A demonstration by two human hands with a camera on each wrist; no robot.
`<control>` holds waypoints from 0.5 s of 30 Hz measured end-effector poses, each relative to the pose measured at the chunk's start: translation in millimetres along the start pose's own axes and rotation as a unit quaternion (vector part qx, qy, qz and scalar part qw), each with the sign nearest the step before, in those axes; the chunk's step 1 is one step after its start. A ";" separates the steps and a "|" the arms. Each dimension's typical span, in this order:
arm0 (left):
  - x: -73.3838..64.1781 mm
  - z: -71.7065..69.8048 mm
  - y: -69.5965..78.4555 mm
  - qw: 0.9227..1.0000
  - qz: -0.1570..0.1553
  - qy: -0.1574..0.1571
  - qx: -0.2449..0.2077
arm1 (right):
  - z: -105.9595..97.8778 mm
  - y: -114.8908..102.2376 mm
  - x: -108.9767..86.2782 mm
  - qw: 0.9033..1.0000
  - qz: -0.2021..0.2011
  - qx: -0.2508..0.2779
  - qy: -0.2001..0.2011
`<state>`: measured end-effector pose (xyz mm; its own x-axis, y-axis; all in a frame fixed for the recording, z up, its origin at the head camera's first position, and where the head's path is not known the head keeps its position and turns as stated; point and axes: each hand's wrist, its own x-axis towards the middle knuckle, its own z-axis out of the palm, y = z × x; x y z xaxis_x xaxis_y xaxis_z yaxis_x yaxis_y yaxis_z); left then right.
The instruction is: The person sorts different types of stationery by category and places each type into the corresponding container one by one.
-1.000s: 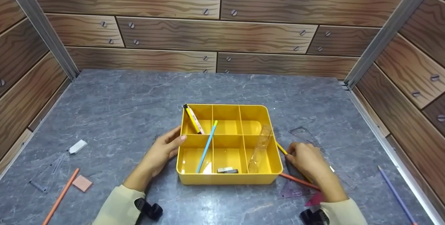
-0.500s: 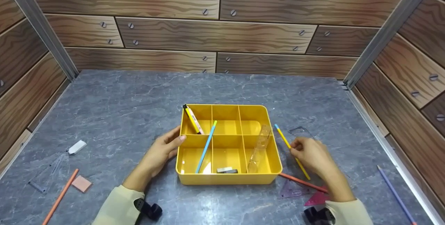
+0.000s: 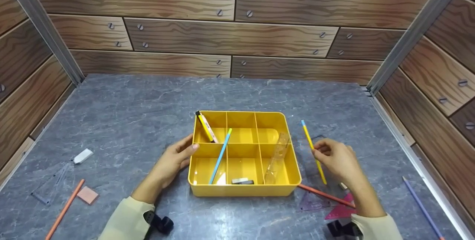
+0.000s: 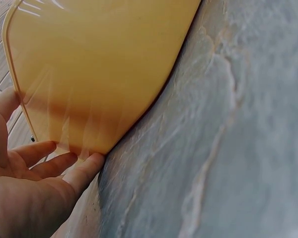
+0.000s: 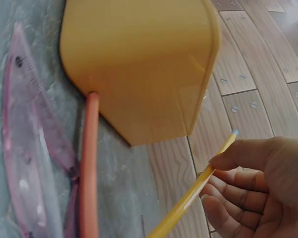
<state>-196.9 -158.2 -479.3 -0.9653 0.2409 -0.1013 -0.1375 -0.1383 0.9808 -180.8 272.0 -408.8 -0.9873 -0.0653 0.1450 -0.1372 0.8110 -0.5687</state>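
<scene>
A yellow compartment box (image 3: 243, 191) stands mid-table. My left hand (image 3: 173, 162) holds its left side, thumb over the rim and fingertips against the outer wall (image 4: 89, 64). To the right of the box, my right hand (image 3: 337, 160) pinches a yellow pencil (image 3: 308, 135) with a blue end between thumb and fingers, as the right wrist view also shows. Inside the box are a blue pencil (image 3: 221, 157) lying across a divider, a clear ruler (image 3: 277, 158), a yellow-and-black marker (image 3: 206, 128) with a pink-and-white stick beside it, and small grey-and-white blocks (image 3: 243, 181) at the front middle.
Right of the box lie a red pencil (image 3: 326, 194), a purple set square (image 3: 313, 202), a pink triangle (image 3: 339, 210) and a purple pencil (image 3: 423, 206). On the left are a white eraser (image 3: 82, 156), a pink square (image 3: 88, 195), an orange pencil (image 3: 65, 210) and a clear set square (image 3: 41, 198).
My right hand has lifted the yellow pencil and moved slightly right and away from the box, with the pencil turning more upright in the view. My left hand and the box stay put.
</scene>
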 end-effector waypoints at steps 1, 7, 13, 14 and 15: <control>-0.1 0.1 0.2 1.000 0.000 -0.002 0.000 | -2.0 -1.9 -0.8 1.000 -0.001 0.003 0.004; 0.0 0.0 1.6 1.000 0.003 -0.003 0.001 | -13.7 -15.4 -4.4 0.997 -0.008 0.047 0.058; -0.6 0.5 2.1 1.000 0.001 0.000 0.002 | -20.5 -31.1 -8.4 0.989 -0.020 0.096 0.111; -0.8 0.8 2.2 1.000 0.000 0.000 0.002 | -21.3 -34.1 -9.1 0.988 -0.022 0.099 0.118; -0.9 1.1 2.4 1.000 0.001 0.000 0.002 | -22.2 -37.4 -9.6 0.986 -0.026 0.105 0.124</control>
<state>-196.1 -157.7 -476.6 -0.9656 0.2401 -0.1003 -0.1355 -0.1346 0.9816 -164.4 255.2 -370.9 -0.9322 0.0620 0.3567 -0.2257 0.6707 -0.7065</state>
